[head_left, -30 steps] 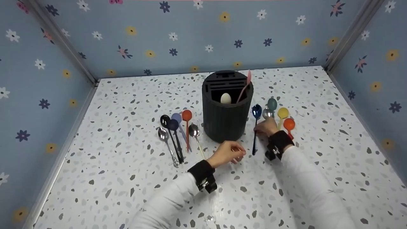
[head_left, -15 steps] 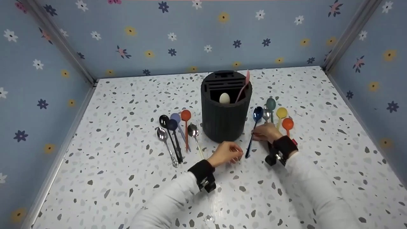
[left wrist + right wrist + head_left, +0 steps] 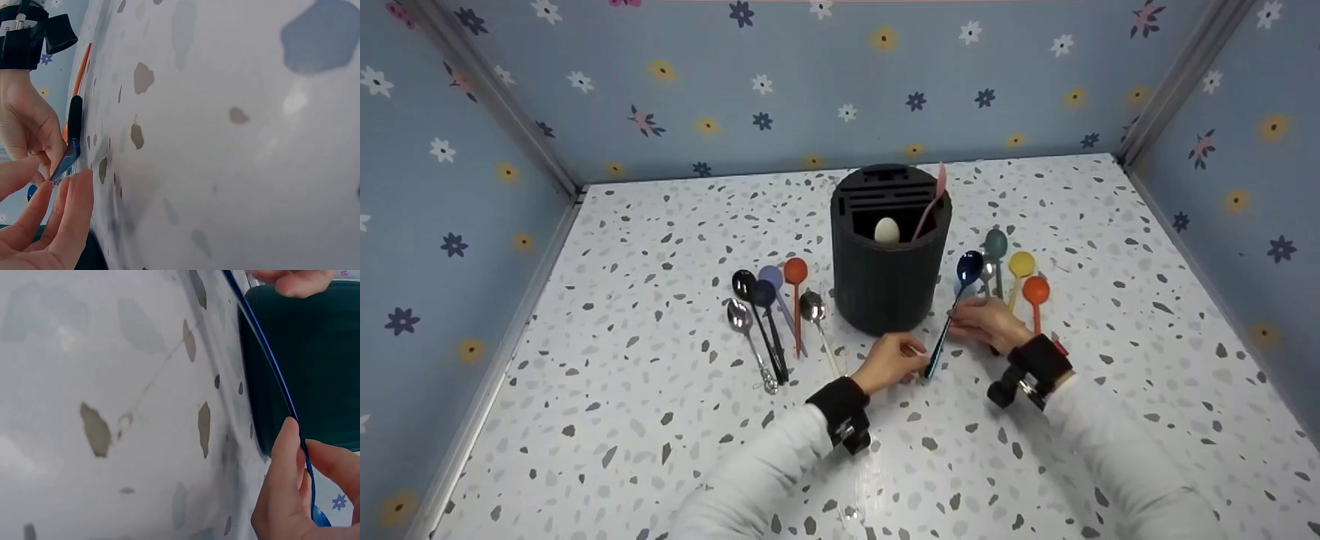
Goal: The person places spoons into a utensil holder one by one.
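My right hand (image 3: 988, 322) pinches the handle of a shiny blue spoon (image 3: 970, 266) between thumb and fingers. The spoon slants above the table, bowl up and away, handle end toward my left hand (image 3: 889, 364). In the left wrist view, the left fingers (image 3: 73, 211) are loosely bent, fingertips right at the handle end, thumb apart from them. The right wrist view shows the thin blue handle (image 3: 274, 363) running up from my right fingers. Behind both hands stands a dark ribbed utensil holder (image 3: 885, 289), with a cream spoon (image 3: 886, 230) and a pink spoon (image 3: 940, 182) in its front compartment.
Right of the holder lie a green spoon (image 3: 996, 243), a clear or silver spoon (image 3: 987, 268), a yellow spoon (image 3: 1021, 263) and an orange spoon (image 3: 1036, 289). Several more spoons, including a red one (image 3: 796, 271), lie at the left. Flower-patterned walls (image 3: 810, 90) enclose the speckled table.
My right hand has lifted the blue spoon from the table and swung its handle end left, to the left fingertips. The left hand has hardly moved.
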`<state>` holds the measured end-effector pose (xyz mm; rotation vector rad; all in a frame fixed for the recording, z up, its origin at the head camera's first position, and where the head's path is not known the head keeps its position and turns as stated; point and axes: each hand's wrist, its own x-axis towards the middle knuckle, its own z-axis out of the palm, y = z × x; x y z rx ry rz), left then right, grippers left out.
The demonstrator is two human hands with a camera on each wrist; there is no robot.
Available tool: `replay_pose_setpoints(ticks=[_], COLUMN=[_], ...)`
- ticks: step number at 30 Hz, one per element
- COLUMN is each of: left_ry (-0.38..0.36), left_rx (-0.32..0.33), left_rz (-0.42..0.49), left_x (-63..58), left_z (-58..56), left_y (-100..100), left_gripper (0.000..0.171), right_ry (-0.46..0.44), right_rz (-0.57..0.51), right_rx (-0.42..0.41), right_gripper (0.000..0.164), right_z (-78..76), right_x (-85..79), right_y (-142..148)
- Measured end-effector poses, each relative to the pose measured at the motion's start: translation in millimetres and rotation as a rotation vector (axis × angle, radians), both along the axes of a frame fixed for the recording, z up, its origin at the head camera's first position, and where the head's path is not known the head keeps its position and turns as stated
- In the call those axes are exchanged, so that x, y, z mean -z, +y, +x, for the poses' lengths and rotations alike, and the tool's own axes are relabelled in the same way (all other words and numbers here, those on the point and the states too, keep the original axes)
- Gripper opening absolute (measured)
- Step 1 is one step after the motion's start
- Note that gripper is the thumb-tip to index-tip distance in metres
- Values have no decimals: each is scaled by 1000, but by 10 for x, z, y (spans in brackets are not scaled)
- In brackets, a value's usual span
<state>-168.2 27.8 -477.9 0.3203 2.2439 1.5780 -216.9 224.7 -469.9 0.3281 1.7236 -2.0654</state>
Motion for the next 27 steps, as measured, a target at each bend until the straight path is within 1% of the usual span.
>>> replay_pose_setpoints(ticks=[2,5,8,12,13,15,18,19,21,25,26,27], left_ry=[5,9,-37,-127,-139,-142,-114,-100,-82,-84,-85,-86], left_rx=[-14,-29,-33,-34,-34,-33,-28,-25,-21,-17,-17,-18], left_rz=[-7,-11,29,97,103,107,94,88,78,90,96,104], left_x=[-6,-8,7,18,12,2,-23,-44,-153,-380,-411,-401], left_z=[3,14,23,34,39,51,64,74,110,177,180,168], left_y=[-3,-1,13,38,42,47,43,39,24,-2,-5,-4], left_gripper=[19,20,22,23,23,22,20,20,19,20,20,19], right_ry=[4,9,3,-18,-19,-22,-11,-2,24,86,101,115], right_rz=[-17,-29,-31,-33,-36,-45,-51,-54,-54,-65,-64,-63], right_rx=[-17,-17,-12,8,9,14,5,3,-13,-51,-62,-70], right_gripper=[13,17,18,20,21,23,26,26,26,23,22,21], right_z=[32,79,117,151,157,171,188,194,206,235,243,251], right_x=[-19,-42,-63,-89,-94,-109,-143,-159,-201,-305,-332,-359], right_y=[-11,-40,-64,-87,-91,-101,-109,-111,-109,-106,-106,-107])
